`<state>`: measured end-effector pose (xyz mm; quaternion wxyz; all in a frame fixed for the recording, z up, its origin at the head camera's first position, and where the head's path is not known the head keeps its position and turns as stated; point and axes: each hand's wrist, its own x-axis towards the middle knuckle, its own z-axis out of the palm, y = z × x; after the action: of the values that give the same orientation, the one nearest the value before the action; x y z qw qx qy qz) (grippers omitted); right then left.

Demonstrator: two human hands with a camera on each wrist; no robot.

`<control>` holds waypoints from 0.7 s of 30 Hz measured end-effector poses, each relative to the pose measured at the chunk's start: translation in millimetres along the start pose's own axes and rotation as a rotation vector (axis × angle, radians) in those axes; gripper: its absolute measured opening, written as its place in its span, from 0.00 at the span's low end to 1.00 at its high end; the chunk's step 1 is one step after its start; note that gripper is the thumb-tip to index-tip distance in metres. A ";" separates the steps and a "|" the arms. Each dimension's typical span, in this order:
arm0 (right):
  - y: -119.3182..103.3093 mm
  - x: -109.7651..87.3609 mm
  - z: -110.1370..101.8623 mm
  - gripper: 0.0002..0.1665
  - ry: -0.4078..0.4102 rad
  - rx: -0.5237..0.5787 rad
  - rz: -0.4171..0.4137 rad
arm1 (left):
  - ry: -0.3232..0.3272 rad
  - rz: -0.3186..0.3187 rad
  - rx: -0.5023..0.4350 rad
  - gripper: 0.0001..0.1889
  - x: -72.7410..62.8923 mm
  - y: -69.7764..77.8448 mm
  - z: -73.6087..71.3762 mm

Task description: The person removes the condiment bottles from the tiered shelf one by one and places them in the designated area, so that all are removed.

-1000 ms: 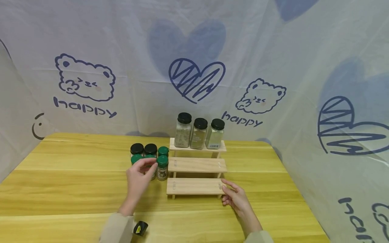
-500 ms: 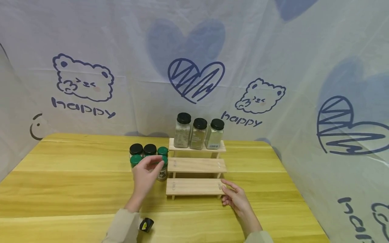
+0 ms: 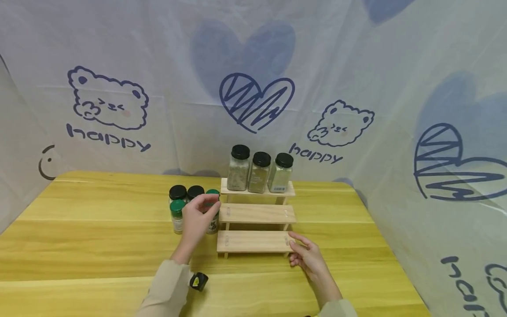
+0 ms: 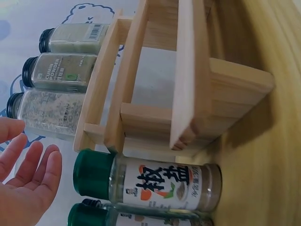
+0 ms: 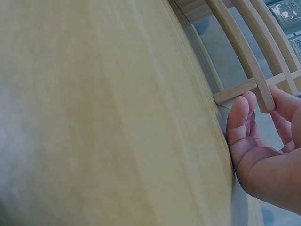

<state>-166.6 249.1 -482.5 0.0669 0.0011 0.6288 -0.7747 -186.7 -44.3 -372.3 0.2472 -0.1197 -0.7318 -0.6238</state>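
Observation:
In the head view my left hand (image 3: 196, 222) hovers over a cluster of seasoning jars, thumb and fingers curved apart. The left wrist view shows that hand (image 4: 28, 183) holding nothing, beyond the green cap of a white-labelled jar (image 4: 155, 186). Part of this front jar (image 3: 213, 223) is hidden behind the hand. A three-tier wooden rack (image 3: 253, 241) stands to the right of the cluster. With thumb and fingers, my right hand (image 3: 310, 260) grips the right end of the rack's lowest board. Three black-capped jars (image 3: 259, 176) stand upright on the top tier.
Left of the hand are another green-capped jar (image 3: 177, 216) and black-capped jars (image 3: 178, 193). A black device (image 3: 199, 281) with a yellow mark sits at the left wrist. A printed white cloth (image 3: 178, 66) hangs behind the wooden table (image 3: 99, 246).
My left hand has moved rightward and slightly away from me over the jars, uncovering the left green-capped one. The right hand stays at the rack's end.

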 end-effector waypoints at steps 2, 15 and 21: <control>-3.3 -0.6 3.0 0.24 0.044 -0.019 0.036 | -0.003 -0.019 -0.006 0.06 2.6 0.9 1.5; -12.0 -1.6 10.4 0.24 0.165 -0.035 0.162 | -0.025 -0.087 -0.047 0.09 18.7 9.9 11.7; -12.0 -1.2 10.2 0.24 0.158 -0.033 0.159 | -0.012 -0.059 -0.053 0.10 30.8 -11.2 20.3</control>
<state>-165.8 241.7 -468.6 0.0783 0.1110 0.6426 -0.7541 -222.6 -30.8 -368.2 0.2211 -0.1083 -0.7197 -0.6492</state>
